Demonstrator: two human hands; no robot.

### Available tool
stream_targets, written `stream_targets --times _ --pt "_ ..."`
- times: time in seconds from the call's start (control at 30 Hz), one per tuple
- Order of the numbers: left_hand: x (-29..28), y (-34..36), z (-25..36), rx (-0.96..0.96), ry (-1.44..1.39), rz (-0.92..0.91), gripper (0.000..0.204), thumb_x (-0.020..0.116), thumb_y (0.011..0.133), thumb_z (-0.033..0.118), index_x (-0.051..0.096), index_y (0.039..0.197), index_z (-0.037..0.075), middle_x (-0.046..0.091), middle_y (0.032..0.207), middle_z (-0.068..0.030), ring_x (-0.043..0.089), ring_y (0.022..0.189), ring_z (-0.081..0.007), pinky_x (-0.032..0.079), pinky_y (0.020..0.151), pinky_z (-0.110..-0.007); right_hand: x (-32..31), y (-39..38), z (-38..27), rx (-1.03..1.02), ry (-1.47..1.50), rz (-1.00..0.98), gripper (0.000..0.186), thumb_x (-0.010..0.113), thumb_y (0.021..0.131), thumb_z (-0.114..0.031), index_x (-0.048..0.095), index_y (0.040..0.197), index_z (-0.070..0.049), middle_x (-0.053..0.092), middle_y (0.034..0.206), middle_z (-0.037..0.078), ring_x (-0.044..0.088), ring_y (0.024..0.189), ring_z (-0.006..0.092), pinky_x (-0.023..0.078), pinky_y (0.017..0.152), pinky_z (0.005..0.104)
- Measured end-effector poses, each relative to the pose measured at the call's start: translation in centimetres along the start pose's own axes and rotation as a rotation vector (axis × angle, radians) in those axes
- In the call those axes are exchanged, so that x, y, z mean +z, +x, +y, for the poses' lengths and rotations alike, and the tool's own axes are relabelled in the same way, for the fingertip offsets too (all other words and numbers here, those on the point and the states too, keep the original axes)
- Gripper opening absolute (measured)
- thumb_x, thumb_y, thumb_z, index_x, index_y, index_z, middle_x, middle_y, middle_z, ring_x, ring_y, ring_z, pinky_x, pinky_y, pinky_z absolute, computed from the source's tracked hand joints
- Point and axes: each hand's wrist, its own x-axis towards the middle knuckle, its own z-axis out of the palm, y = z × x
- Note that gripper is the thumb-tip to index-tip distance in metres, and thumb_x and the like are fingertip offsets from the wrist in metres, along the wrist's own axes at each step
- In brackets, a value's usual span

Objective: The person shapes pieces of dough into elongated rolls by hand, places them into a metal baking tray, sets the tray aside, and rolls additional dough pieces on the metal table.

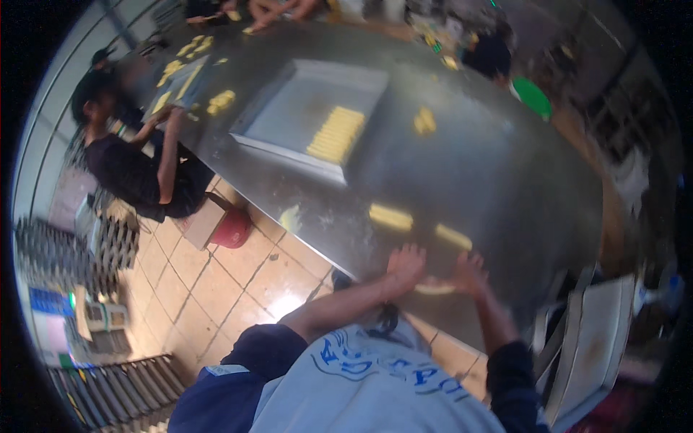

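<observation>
My left hand [407, 264] lies on the metal table near its front edge, fingers stretched forward and palm down. Beside it, my right hand [471, 274] is also down on the table, a little blurred, with its fingers extended. A pale yellow dough strip [435, 289] shows between the two hands, its ends partly hidden by them. Just beyond my right hand lies a single yellow dough stick [454, 237]. Past my left hand, a few dough sticks [390, 217] rest side by side.
A metal tray [278, 108] farther off holds a row of yellow dough sticks [336, 135]. More dough pieces [424, 121] lie right of it. At the left, another person [130, 159] works at the table [498, 173]. Trays [592, 346] stand at my right, a red bucket [232, 228] below left.
</observation>
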Motion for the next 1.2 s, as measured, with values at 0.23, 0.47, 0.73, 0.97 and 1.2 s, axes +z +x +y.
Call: stream_targets --times 0.23,0.47,0.73,0.97,1.2 --pt "-0.2 -0.5 -1.5 0.23 -0.02 0.067 0.063 0.064 0.067 0.06 0.056 0.095 0.004 0.053 0.094 -0.0118 0.052 0.095 -0.0284 0.043 0.079 -0.041 0.1 0.3 3.9 0.062 0.126 0.05 0.116 0.081 0.043 -0.06 0.029 0.132 -0.005 0.026 0.134 0.025 0.019 0.13 0.0416 0.022 0.097 0.062" --pt "-1.1 -0.3 -0.5 0.139 -0.031 -0.039 0.055 0.062 0.072 0.058 0.059 0.097 0.008 0.055 0.095 -0.011 0.053 0.094 -0.0275 0.042 0.081 -0.04 0.7 0.6 4.5 -0.067 0.111 0.116 0.104 0.079 0.047 -0.06 0.036 0.127 -0.007 0.036 0.12 0.023 0.027 0.122 0.0405 0.024 0.092 0.0603" --pt "-0.4 0.5 -0.7 0.219 0.063 0.113 0.055 0.057 0.075 0.061 0.06 0.09 0.009 0.057 0.09 -0.0093 0.053 0.091 -0.0266 0.04 0.077 -0.039 0.6 0.4 4.8 -0.163 0.225 0.148 0.097 0.077 0.053 -0.058 0.038 0.125 -0.007 0.038 0.116 0.023 0.029 0.118 0.0394 0.026 0.088 0.0562" --pt "0.3 0.8 -1.0 0.207 0.045 0.111 0.051 0.055 0.078 0.057 0.059 0.091 0.008 0.057 0.089 -0.0092 0.053 0.09 -0.0272 0.041 0.076 -0.041 1.1 0.1 4.9 -0.198 0.218 0.256 0.075 0.073 0.062 -0.055 0.046 0.115 -0.008 0.039 0.112 0.02 0.03 0.113 0.0356 0.027 0.084 0.0499" --pt "0.0 1.3 -0.9 0.281 0.06 0.12 0.047 0.055 0.083 0.049 0.055 0.105 0.008 0.055 0.1 -0.0126 0.053 0.094 -0.0308 0.043 0.079 -0.041 1.9 1.0 5.9 -0.22 0.272 0.343 0.05 0.067 0.077 -0.038 0.048 0.112 -0.008 0.042 0.116 0.021 0.035 0.116 0.0361 0.032 0.089 0.0505"
